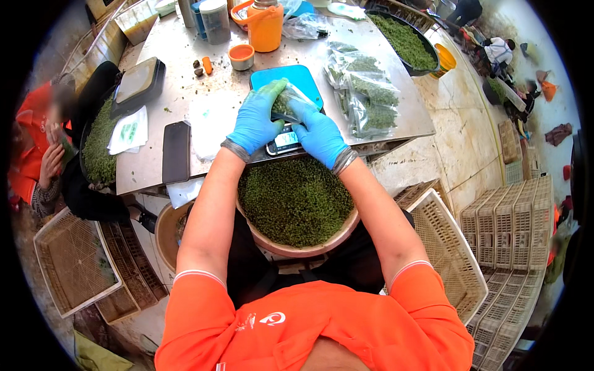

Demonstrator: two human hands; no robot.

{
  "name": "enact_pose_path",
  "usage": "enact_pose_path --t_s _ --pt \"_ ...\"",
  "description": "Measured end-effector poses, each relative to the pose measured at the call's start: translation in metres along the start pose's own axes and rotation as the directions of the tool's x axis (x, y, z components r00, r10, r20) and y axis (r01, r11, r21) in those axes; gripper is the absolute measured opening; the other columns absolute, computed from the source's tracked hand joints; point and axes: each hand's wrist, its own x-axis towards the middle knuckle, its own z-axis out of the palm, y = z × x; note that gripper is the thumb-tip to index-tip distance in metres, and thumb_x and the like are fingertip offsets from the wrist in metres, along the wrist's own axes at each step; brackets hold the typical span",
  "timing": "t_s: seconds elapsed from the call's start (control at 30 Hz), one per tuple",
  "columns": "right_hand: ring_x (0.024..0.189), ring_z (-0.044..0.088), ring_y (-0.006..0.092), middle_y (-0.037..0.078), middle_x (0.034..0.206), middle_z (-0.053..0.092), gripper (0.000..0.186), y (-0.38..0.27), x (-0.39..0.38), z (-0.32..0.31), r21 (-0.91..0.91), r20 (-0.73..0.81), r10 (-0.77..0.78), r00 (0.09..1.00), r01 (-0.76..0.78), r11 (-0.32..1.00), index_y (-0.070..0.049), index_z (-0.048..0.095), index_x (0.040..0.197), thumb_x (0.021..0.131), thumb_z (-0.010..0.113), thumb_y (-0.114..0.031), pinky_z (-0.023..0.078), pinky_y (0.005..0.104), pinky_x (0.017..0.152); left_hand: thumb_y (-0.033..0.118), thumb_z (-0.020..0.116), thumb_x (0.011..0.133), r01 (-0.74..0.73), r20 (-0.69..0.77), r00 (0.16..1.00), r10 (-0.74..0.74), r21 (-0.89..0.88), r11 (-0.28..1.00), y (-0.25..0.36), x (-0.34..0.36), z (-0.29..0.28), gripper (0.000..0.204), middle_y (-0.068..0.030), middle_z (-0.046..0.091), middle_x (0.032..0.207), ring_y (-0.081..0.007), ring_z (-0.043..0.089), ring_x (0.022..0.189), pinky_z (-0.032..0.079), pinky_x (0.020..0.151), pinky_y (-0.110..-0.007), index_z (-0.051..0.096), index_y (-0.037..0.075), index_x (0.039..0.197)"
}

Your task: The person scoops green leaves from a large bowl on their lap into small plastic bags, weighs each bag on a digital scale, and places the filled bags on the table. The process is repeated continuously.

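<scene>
My left hand and my right hand, both in blue gloves, are closed on a clear plastic bag with small green produce inside. Green smears show on the left glove's fingers. They hold the bag over the blue top of a digital scale, whose lit display shows between my wrists. Whether the bag rests on the scale, I cannot tell. Below the table edge, a round basin full of small green bead-like produce sits in front of me. Several filled clear bags lie flat to the right of the scale.
A dark phone lies at the table's left edge. An orange jug, a cup and a lidded container stand at the back. A person works at left. Plastic crates are stacked at right; another is lower left.
</scene>
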Motion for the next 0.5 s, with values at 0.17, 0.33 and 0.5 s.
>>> enact_pose_path --t_s 0.17,0.33,0.5 --pt "0.095 0.066 0.0290 0.017 0.107 0.066 0.033 -0.019 -0.054 -0.022 0.116 -0.320 0.005 0.947 0.034 0.993 -0.007 0.063 0.118 0.084 0.066 -0.008 0.051 0.0339 0.083 -0.003 0.058 0.064 -0.007 -0.120 0.993 0.017 0.086 0.996 -0.005 -0.005 -0.010 0.076 -0.0178 0.049 0.137 -0.0350 0.045 0.128 0.036 0.109 -0.040 0.045 0.008 0.138" --pt "0.083 0.067 0.0341 0.015 0.091 0.066 0.022 -0.012 -0.149 0.012 -0.419 0.370 0.284 0.885 -0.114 0.901 -0.009 0.065 0.098 0.083 0.067 -0.024 0.055 0.0416 0.070 -0.005 0.056 0.065 0.065 -0.246 0.967 -0.069 -0.023 0.998 -0.016 -0.009 -0.013 0.068 -0.0192 0.053 0.132 -0.0353 0.048 0.125 0.036 0.108 -0.040 0.050 0.006 0.132" --pt "0.070 0.067 0.0356 0.016 0.074 0.065 0.006 0.013 -0.165 0.037 -0.516 0.455 0.270 0.848 0.004 0.857 -0.006 0.065 0.078 0.077 0.063 -0.012 0.054 0.0451 0.062 -0.005 0.054 0.068 0.117 -0.292 0.944 -0.152 -0.134 0.984 -0.014 -0.014 -0.013 0.064 -0.0193 0.056 0.128 -0.0352 0.052 0.121 0.040 0.105 -0.039 0.053 0.007 0.130"
